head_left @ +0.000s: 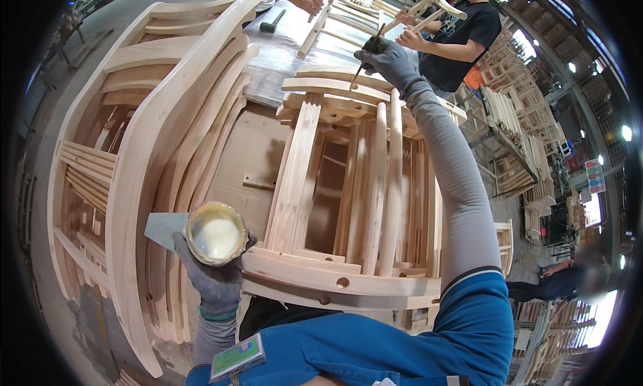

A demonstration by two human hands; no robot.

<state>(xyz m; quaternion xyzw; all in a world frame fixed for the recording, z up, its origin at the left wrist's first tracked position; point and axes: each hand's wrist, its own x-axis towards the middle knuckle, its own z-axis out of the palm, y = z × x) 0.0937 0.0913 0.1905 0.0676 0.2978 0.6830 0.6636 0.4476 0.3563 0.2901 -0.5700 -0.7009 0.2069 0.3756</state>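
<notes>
The person's left grip (214,275), in a grey glove, is wrapped around a round cup (214,261) near the lower left, and the cup holds a cream-white liquid (218,232) and has a stained rim. A flat grey-blue piece (165,228) juts out to the left from beside the cup; how it is held is hidden. The right grip (394,63), also gloved in grey, is raised at the far end of a pale wooden frame (289,205), pinching a thin brush-like stick (358,76) whose lower end points down at the frame's far curved rail; whether it touches the wood I cannot tell. The frame lies in front of the person, its near rail (343,283) marked with round holes, and round bars and flat slats run from near to far between its ends. To its left stand several curved wooden frames (144,151) close together, the nearest just beside the cup. Beyond the work, a shiny surface (271,61) bears a dark mallet (271,23) and more wooden parts. At its far side a co-worker's bare hand (307,3) is by another wooden piece (320,17), while a person in a black shirt (477,27) has both hands at a slatted frame. Racks of pale wooden parts (529,158) fill the right background
</notes>
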